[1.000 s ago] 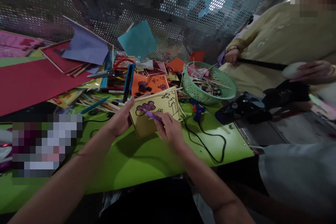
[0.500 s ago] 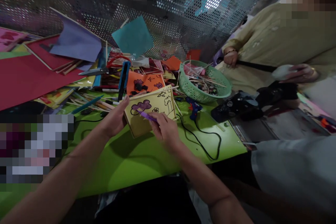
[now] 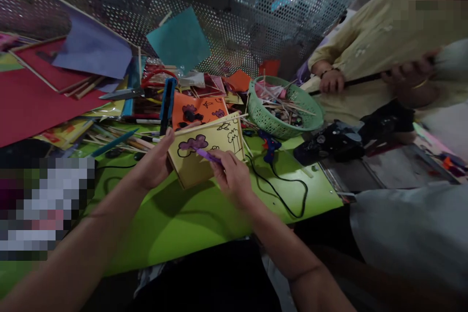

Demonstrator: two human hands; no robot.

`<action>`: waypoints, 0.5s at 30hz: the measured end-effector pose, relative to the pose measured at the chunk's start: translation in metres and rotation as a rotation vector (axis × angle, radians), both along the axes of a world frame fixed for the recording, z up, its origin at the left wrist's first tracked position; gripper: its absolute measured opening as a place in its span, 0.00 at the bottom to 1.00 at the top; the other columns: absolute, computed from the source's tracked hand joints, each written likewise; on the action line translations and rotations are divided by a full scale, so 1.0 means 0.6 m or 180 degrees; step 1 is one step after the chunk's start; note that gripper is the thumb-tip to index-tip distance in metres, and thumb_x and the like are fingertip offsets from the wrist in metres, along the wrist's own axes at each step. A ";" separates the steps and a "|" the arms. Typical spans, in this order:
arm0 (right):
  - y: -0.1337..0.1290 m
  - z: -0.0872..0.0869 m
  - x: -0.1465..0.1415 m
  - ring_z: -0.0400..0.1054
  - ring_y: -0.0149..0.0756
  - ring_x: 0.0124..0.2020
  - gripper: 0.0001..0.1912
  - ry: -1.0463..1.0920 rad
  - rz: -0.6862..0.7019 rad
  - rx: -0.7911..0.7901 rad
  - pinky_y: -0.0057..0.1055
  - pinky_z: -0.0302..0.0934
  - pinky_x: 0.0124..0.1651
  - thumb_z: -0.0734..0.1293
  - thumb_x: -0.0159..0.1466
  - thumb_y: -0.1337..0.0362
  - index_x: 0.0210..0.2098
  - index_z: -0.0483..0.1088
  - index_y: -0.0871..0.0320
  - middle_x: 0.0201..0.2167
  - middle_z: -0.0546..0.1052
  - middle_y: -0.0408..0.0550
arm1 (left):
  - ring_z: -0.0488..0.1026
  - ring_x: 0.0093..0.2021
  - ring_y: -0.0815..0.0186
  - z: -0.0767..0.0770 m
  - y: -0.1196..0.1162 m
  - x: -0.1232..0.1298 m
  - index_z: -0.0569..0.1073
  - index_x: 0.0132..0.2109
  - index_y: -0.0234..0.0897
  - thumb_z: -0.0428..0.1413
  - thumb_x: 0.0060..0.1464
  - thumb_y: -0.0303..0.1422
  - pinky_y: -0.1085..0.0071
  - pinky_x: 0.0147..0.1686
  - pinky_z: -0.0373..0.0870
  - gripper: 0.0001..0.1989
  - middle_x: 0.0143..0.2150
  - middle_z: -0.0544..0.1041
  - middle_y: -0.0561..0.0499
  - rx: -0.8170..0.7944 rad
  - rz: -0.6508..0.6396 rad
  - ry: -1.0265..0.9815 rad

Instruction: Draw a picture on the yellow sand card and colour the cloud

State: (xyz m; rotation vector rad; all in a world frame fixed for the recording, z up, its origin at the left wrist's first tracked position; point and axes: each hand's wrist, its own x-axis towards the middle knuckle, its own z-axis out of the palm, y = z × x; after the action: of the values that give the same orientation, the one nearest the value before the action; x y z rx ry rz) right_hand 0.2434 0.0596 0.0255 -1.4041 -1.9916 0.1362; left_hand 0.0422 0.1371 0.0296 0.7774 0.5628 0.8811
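A yellow paper panel (image 3: 193, 173) with a stick frame is tilted above the green table, held at its left edge by my left hand (image 3: 157, 163), thumb on the front. Black outlines of a cloud, a flower, a tree and a bird are drawn on it. Purple fills part of the cloud. My right hand (image 3: 234, 175) is closed round a purple marker (image 3: 207, 155), its tip at the cloud's lower edge. Directly behind the panel lies an orange sheet (image 3: 201, 107) with similar drawings, partly covered.
Behind are red-handled scissors (image 3: 126, 93), a teal sheet (image 3: 179, 39) and heaped coloured paper. A green basket (image 3: 281, 129) of sticks stands right, beside a blue glue gun (image 3: 269, 146) with a black cord. A person at the right holds a dark strip (image 3: 361, 79).
The marker tip has shifted slightly right along the cloud. The view has moved a little, and the person's hands at the right have moved with the dark strip.
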 end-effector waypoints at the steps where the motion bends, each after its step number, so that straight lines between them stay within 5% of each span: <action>1: 0.000 0.000 0.000 0.77 0.42 0.41 0.15 -0.0007 0.0021 0.0020 0.36 0.72 0.44 0.58 0.76 0.60 0.55 0.72 0.55 0.44 0.81 0.54 | 0.74 0.65 0.50 -0.001 -0.001 -0.001 0.74 0.66 0.43 0.53 0.67 0.51 0.54 0.67 0.70 0.28 0.61 0.81 0.45 -0.0007 0.0001 0.0011; 7: 0.000 -0.005 -0.002 0.76 0.40 0.36 0.14 0.0051 0.0107 0.0209 0.35 0.71 0.38 0.59 0.76 0.60 0.54 0.72 0.56 0.43 0.82 0.53 | 0.76 0.63 0.49 -0.006 -0.001 -0.004 0.78 0.61 0.39 0.55 0.65 0.54 0.55 0.65 0.72 0.29 0.59 0.82 0.42 -0.0044 0.0154 0.0109; 15: 0.000 -0.007 -0.005 0.76 0.40 0.37 0.13 -0.0006 0.0208 0.0314 0.33 0.69 0.38 0.60 0.76 0.61 0.53 0.73 0.57 0.42 0.82 0.53 | 0.76 0.63 0.47 0.020 -0.008 0.005 0.68 0.70 0.37 0.54 0.67 0.50 0.51 0.66 0.70 0.33 0.61 0.81 0.39 -0.0074 0.0041 0.0082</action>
State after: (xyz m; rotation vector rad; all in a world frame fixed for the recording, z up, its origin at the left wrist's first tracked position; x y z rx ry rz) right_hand 0.2404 0.0593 0.0215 -1.2781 -2.0186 0.0648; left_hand 0.0451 0.1323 0.0419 0.7657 0.6004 0.8762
